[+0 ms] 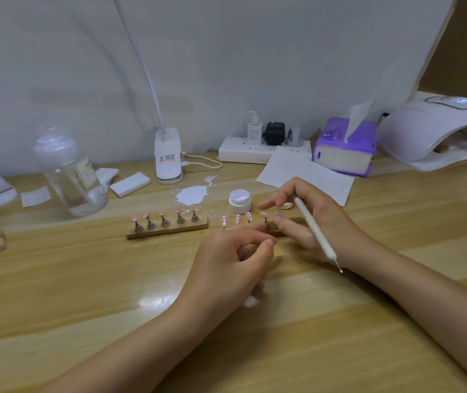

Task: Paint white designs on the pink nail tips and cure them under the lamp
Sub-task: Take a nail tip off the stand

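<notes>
Just right of the small white gel pot (239, 200), the pink nail tips (238, 219) on their wooden holder (279, 231) look light and smudge-prone; take the base. The right hand (309, 219) grips a white dotting pen (314, 229); the left hand's (232, 268) fingers curl loosely, holding nothing.

The right hand (306, 219) grips a dotting pen (316, 229), its tip toward the wrist; the left hand (232, 268) curls just left, beside nail tips (238, 219).

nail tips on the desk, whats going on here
A person is decorating pink nail tips at a wooden desk. The right hand holds a white dotting pen, and both it and the left hand reach to the nearer stand of tips, some already dotted white. A second stand looks plain. An open white gel pot sits behind, the curing lamp far right.
</notes>
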The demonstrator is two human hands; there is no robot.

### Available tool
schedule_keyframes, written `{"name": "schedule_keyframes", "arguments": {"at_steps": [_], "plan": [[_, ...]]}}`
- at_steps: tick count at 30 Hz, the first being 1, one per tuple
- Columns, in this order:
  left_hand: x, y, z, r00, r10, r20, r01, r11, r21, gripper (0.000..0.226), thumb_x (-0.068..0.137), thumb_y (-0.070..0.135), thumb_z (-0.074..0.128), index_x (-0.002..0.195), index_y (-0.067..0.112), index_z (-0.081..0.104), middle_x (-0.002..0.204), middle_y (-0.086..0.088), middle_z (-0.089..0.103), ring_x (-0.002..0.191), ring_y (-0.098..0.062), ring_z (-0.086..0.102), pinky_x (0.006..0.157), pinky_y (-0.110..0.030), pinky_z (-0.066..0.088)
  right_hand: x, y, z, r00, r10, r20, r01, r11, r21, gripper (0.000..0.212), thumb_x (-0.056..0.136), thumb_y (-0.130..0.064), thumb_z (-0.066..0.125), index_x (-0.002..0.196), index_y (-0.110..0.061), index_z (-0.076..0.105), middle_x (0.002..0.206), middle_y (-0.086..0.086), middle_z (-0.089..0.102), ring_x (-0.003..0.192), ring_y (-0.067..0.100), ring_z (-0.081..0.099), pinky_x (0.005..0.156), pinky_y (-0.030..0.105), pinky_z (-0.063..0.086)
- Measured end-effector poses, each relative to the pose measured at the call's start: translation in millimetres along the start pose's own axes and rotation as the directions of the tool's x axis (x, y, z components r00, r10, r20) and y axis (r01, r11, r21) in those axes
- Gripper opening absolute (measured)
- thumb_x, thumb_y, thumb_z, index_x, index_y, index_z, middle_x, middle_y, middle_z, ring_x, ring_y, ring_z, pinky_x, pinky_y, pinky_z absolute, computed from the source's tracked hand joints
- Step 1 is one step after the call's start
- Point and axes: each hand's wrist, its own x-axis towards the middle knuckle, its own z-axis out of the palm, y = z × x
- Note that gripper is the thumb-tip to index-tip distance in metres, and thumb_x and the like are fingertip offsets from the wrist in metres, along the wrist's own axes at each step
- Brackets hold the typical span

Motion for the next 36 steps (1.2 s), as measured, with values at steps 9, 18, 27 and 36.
{"name": "schedule_keyframes", "arguments": {"at_steps": [9,18,27,36], "plan": [[-0.6,4.8,-0.1,0.999,-0.032,0.026,0.031,0.998,0.047,0.021,0.085,0.010,0.058,0.077,0.025,0.071,0.096,0.022,0.058,0.037,-0.011,0.055,0.040,-0.019,0.045,0.5,5.6,0.2,0.999,-0.020,0.046,0.018,0.999,0.033,0.028,0.087,0.004,0.055,0.083,-0.021,0.044,0.098,-0.003,0.066,0.091,0.003,0.063,0.082,0.013,0.047],[0.0,4.8,-1.8,0.998,-0.053,0.044,0.049,0.995,0.086,0.021,0.086,0.013,0.057,0.078,0.029,0.068,0.068,0.008,0.059,0.064,-0.022,0.069,0.035,-0.023,0.047,-2.4,3.6,1.4,0.999,-0.049,0.001,0.049,0.999,0.011,0.026,0.084,0.004,0.060,0.080,-0.019,0.047,0.093,-0.006,0.065,0.090,0.006,0.063,0.079,0.011,0.046],[0.6,4.7,-1.4,0.997,-0.055,0.049,0.055,0.998,0.005,0.025,0.086,0.010,0.054,0.080,0.030,0.067,0.076,-0.005,0.070,0.039,-0.006,0.052,0.035,-0.022,0.044,-6.5,1.7,1.5,0.994,-0.086,-0.061,0.080,0.992,-0.098,0.025,0.078,-0.008,0.070,0.077,-0.023,0.049,0.088,-0.011,0.067,0.089,0.010,0.061,0.081,0.032,0.051],[1.3,2.0,-2.9,0.999,-0.009,0.046,0.012,0.998,-0.054,0.013,0.088,0.007,0.057,0.089,0.018,0.064,0.090,0.007,0.066,0.041,-0.011,0.057,0.042,-0.017,0.043,-8.7,-5.9,1.0,0.978,-0.074,-0.195,0.081,0.996,0.027,0.037,0.073,0.008,0.069,0.074,-0.021,0.046,0.080,-0.002,0.066,0.087,0.022,0.062,0.080,0.039,0.052]]}}
